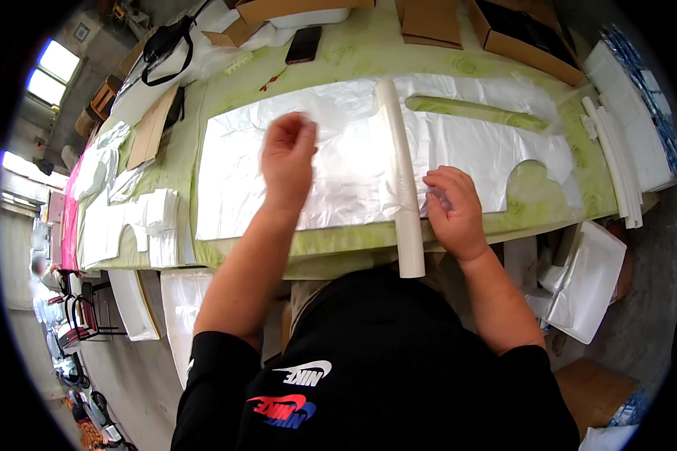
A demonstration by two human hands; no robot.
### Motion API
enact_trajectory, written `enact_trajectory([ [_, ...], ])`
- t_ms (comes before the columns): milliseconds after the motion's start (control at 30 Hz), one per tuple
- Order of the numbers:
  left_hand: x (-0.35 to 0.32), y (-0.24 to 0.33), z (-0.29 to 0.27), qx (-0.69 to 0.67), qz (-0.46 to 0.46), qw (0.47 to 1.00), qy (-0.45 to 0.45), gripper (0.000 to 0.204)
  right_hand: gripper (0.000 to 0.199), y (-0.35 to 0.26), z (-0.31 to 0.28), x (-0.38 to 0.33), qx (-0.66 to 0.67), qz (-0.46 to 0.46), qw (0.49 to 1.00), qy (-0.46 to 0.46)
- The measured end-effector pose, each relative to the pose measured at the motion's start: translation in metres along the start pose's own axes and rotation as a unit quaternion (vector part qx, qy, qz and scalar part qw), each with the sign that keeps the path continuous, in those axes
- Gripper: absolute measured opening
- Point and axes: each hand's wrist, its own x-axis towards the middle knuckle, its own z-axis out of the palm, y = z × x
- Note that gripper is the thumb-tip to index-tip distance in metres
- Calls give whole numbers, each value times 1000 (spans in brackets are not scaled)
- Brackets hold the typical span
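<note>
A stack of thin white plastic carrier bags (331,188) lies flat on the table, its handle loops and cut-out toward the right. Across the stack rests a long off-white tube (406,203), its near end sticking out past the table edge. My left hand (287,161) is raised over the left part of the bags, closed, with fingertips pinched together. Whatever they pinch, if anything, is too thin or blurred to make out. Just right of the tube, my right hand (457,214) hovers by the bags with fingers loosely curled and the thumb apart.
A green patterned cloth (353,56) covers the table. Beyond the bags lies a black phone (304,45); cardboard boxes (523,37) stand farther back. Folded white bags (139,225) sit at left, more white tubes (613,161) at right. A white bin (587,282) stands below, right.
</note>
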Motion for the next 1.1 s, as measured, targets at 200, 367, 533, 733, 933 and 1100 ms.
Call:
enact_trajectory([
  [200, -27, -27, 68, 218, 143, 963, -68, 40, 30, 2, 0, 1, -23, -11, 1000, 3],
  [367, -37, -25, 64, 415, 134, 875, -209, 45, 29, 5, -1, -1, -16, -16, 1000, -6],
  [533, -40, -26, 58, 491, 139, 821, -256, 55, 29, -10, -4, 4, 17, -16, 998, -58],
  [733, -24, -4, 46, 431, 87, 832, -338, 65, 31, -22, 19, 7, 60, -45, 981, -177],
  [933, -5, 4, 41, 225, 240, 863, -384, 49, 27, -38, 21, 21, 14, -51, 981, -189],
  [1100, -8, -5, 45, 283, 268, 851, -352, 20, 24, -7, 29, 32, -5, 67, 994, -85],
])
